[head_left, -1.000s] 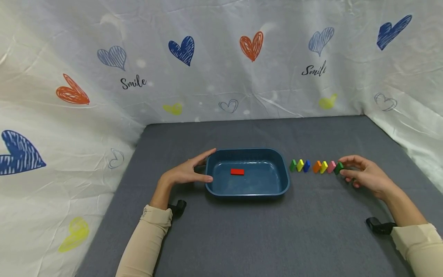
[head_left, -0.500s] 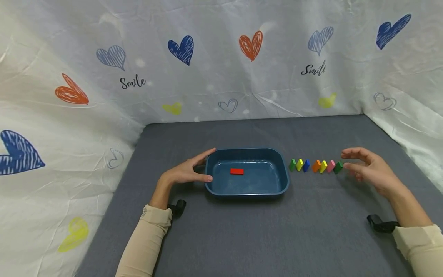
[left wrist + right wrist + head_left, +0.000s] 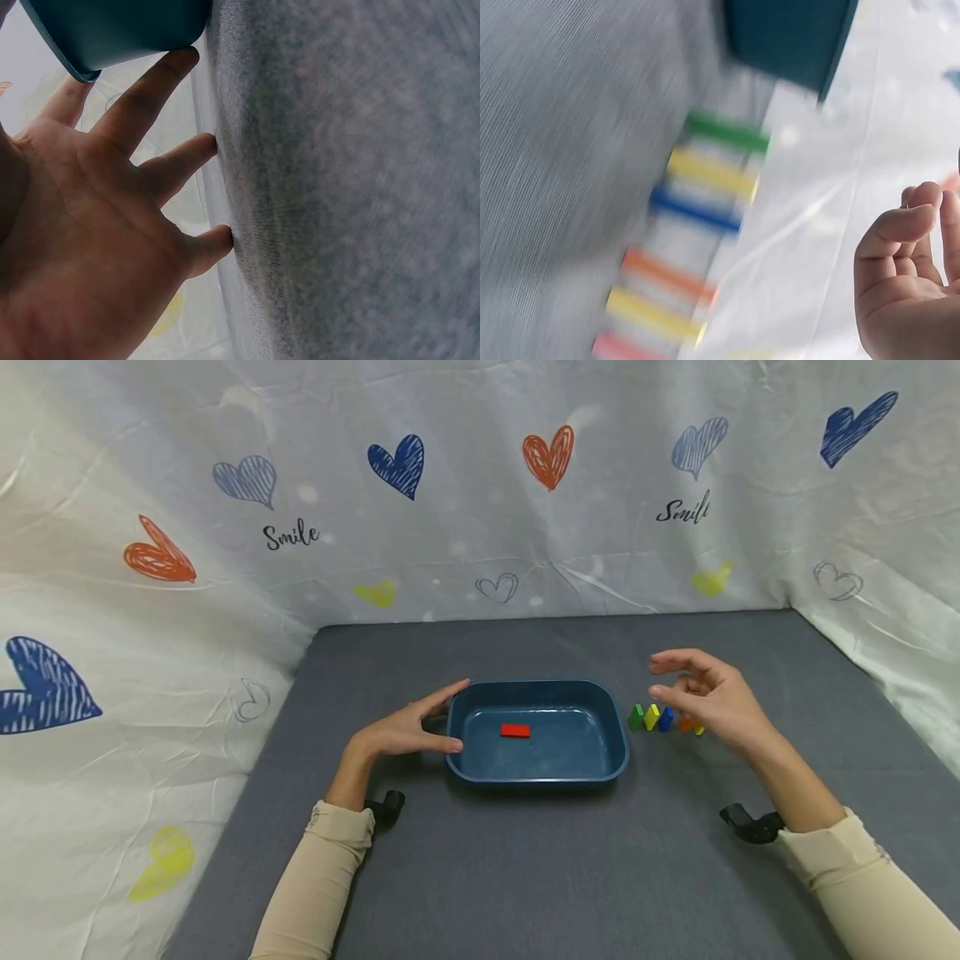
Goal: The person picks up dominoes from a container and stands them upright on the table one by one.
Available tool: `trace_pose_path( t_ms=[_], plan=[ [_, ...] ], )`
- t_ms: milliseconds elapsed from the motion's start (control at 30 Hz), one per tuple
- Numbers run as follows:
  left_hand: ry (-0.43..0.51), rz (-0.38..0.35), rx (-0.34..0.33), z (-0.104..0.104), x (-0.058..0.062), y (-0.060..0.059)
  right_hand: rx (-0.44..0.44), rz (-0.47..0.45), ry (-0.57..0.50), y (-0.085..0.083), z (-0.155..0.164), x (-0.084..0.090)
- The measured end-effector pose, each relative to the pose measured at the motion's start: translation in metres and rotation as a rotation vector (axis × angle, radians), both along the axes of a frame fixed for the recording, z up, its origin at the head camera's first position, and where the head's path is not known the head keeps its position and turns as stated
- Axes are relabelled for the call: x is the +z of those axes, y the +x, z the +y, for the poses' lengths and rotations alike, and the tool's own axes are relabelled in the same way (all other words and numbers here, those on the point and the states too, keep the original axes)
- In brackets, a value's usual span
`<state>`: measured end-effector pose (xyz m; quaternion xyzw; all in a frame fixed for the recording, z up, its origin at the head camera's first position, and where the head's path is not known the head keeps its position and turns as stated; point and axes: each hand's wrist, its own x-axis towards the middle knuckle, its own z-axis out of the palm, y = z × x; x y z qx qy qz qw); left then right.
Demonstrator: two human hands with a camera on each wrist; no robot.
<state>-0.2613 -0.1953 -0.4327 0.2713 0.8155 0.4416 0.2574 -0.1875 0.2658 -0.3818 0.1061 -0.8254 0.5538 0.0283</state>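
Observation:
My left hand (image 3: 401, 732) touches the left end of a blue-green rectangular tray (image 3: 562, 752), thumb and fingers spread and fairly straight. In the left wrist view, fingertips meet the outside of the tray. A red domino (image 3: 515, 731) lies flat inside it. To the tray's right stand several upright dominoes in a row: green (image 3: 636, 717), yellow (image 3: 652, 718), blue (image 3: 666, 719), then orange (image 3: 667, 275), another yellow (image 3: 652, 315) and pink (image 3: 630, 349). Over this row hovers my right hand (image 3: 712, 702), fingers loosely bent, holding nothing visible. It hides the right part of the row in the head view.
A grey cloth covers the table (image 3: 570, 868). White sheeting (image 3: 465, 527) printed with hearts stands behind it and along both sides. Each wrist carries a black camera, the right one (image 3: 752, 824) close above the cloth.
My right hand has let go of the green domino at the row's right end, then moved left and up over the row. The left hand and tray have stayed put.

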Motion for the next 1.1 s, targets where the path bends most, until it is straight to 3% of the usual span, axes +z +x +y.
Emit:
trace_pose_path(
  t_ms=[167, 400, 600, 833, 1100],
  plan=[
    [-0.007, 0.001, -0.001, 0.000, 0.000, 0.000, 0.074, 0.006, -0.030, -0.009, -0.038, -0.007],
    [-0.011, 0.006, -0.005, -0.001, 0.000, 0.000, 0.179, 0.055, 0.020, -0.026, -0.087, -0.024],
    [-0.025, 0.009, 0.003, 0.001, 0.000, -0.001, 0.260, 0.016, 0.055, -0.040, -0.123, -0.034],
    [-0.031, -0.005, 0.012, 0.003, 0.003, -0.001, 0.283, -0.010, 0.088, -0.047, -0.148, -0.038],
    [-0.026, 0.002, 0.002, -0.001, 0.001, -0.001, 0.271, -0.071, 0.247, -0.055, -0.165, -0.050]
  ],
)
